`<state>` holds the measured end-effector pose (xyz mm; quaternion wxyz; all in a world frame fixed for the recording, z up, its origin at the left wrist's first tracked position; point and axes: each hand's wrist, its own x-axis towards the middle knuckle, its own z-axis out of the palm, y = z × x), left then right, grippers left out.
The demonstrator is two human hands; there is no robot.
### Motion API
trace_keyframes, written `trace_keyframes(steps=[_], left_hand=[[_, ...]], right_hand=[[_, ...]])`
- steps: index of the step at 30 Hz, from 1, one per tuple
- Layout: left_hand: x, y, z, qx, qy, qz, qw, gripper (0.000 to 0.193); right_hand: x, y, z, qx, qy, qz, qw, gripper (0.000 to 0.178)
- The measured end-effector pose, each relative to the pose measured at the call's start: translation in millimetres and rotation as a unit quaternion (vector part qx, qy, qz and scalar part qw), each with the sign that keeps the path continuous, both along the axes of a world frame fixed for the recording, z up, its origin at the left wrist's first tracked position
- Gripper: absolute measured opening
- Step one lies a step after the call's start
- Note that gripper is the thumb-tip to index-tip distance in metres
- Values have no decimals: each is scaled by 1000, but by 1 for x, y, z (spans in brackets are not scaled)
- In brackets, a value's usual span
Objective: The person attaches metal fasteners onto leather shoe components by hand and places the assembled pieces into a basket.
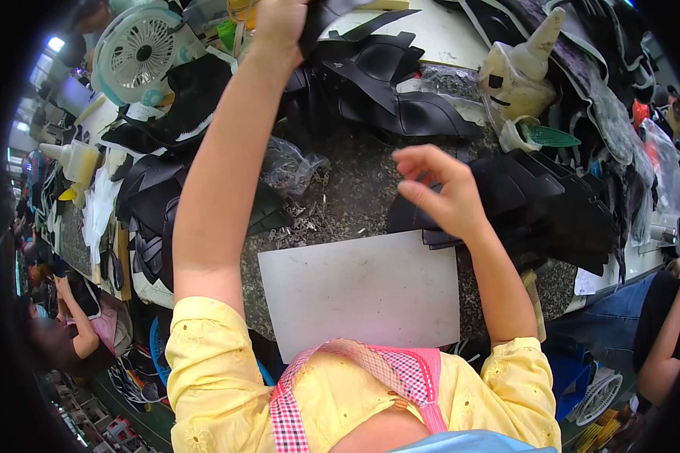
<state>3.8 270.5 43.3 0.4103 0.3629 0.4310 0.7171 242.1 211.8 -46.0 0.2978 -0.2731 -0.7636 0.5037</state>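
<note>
At the top edge my left hand [281, 24] grips a black leather-like piece [331, 16]; part of the hand is cut off by the frame. Just below it lies a heap of black cut pieces [378, 79]. My right hand [447, 189] hovers with fingers loosely curled and apart, holding nothing. Beneath and beside it, a fanned stack of black pieces [544, 204] spreads to the right. A pale grey board [363, 291] lies flat in front of me. Small metal parts [302, 226] are scattered beyond its left corner, near a clear plastic bag [293, 167].
A fan [140, 53] stands at the far left, above more black pieces [147, 211]. A cream glue bottle [517, 72] with a pointed nozzle stands far right, beside a green brush-like item [553, 136]. Another bottle [75, 160] is at left. Other people sit on both sides.
</note>
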Motion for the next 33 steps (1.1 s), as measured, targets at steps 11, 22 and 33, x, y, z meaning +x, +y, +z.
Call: trace_keyframes(steps=[11,22,33], left_hand=[[-20,58,-89,119,740,313,583,55],[34,59,-56,-169,855,38,488,24],[49,43,-92,-359,796,-93,478,107]], right_hand=[[4,14,-33,-112,89,-88,986,35],[-44,51,-42,246,-409,-83,875,81],[-34,90,-53,322,-440,-9,838,34]])
